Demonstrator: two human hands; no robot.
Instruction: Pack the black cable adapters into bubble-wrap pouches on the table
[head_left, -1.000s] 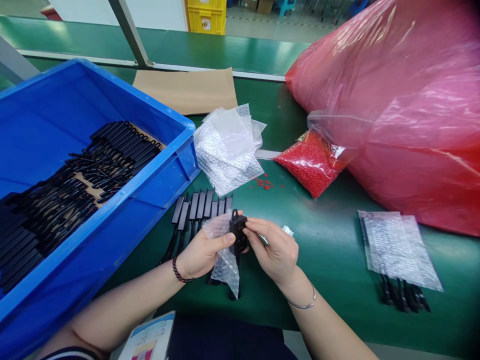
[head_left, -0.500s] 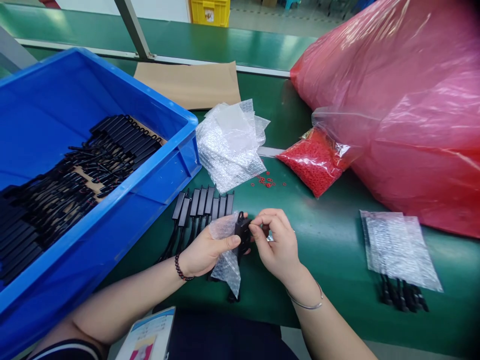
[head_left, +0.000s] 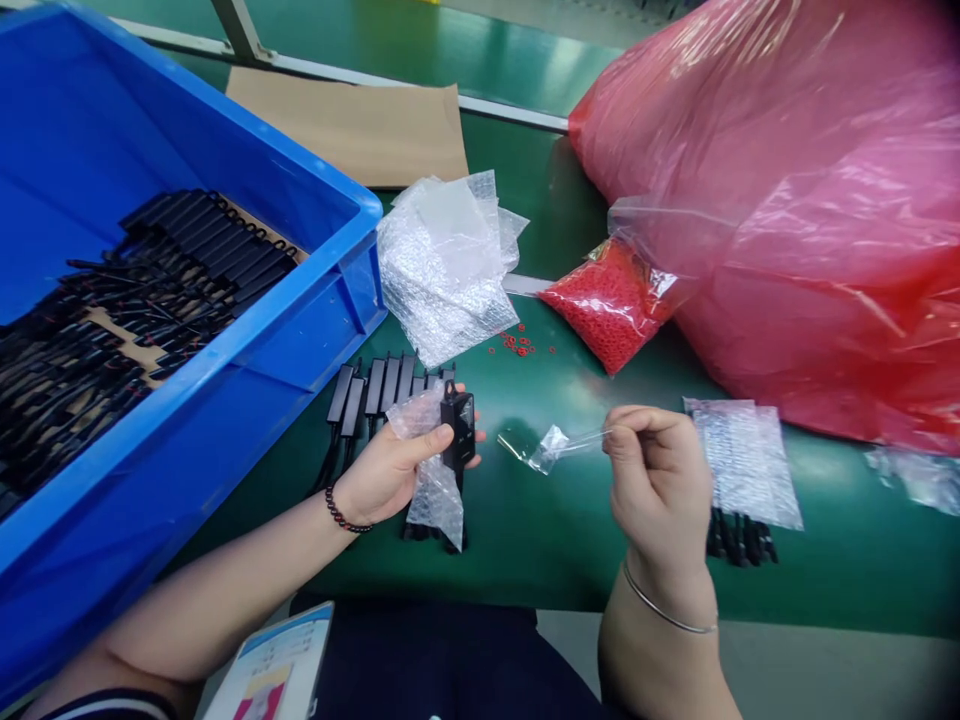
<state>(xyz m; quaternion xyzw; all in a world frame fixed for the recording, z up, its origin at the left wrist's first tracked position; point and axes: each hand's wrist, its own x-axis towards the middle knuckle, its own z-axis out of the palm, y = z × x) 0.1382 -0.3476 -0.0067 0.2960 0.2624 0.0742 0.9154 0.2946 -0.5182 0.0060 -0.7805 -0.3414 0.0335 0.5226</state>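
My right grip (head_left: 664, 485), pinching film (head_left: 553, 444), has pulled away from the box (head_left: 459, 425) my left grip (head_left: 396, 465) holds, apparently peeled.

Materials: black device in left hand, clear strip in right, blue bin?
Black device: probably moulded plastic, low sheen; crisp edges, evenly dark surface.
Clear strip: likely thin plastic film, glossy; see-through with bright glints.
Blue bin: looks like rigid plastic, satin; thick rim, ribbed wall, soft highlights.
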